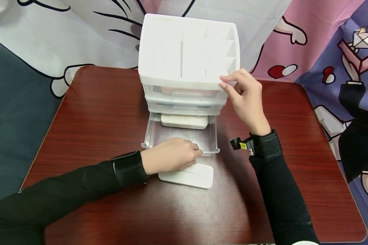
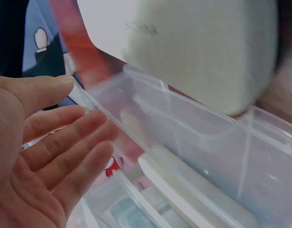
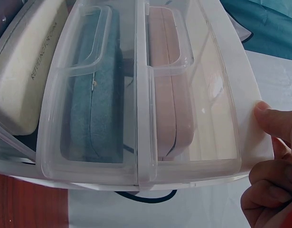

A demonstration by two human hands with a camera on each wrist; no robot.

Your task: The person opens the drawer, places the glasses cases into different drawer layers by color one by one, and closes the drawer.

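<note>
A white plastic drawer unit [image 1: 162, 51] stands at the back of the table with its bottom drawer [image 1: 147, 131] pulled out. Inside that drawer, toward the back, lies a white case [image 1: 184, 121]. A second white case [image 1: 199, 175], with faint lettering, rests on the table in front. My left hand [image 1: 171, 156] hovers over the drawer's front edge and partly covers this second case; the left wrist view shows its fingers loosely extended, holding nothing. With thumb and fingertip, my right hand [image 1: 243, 97] pinches the front right corner of the unit's top.
Through the clear fronts show a teal case [image 3: 96, 95] in the middle drawer and a pink case [image 3: 172, 95] in the top one, both drawers closed. The brown table [image 1: 95, 119] has a printed curtain [image 1: 95, 34] behind it.
</note>
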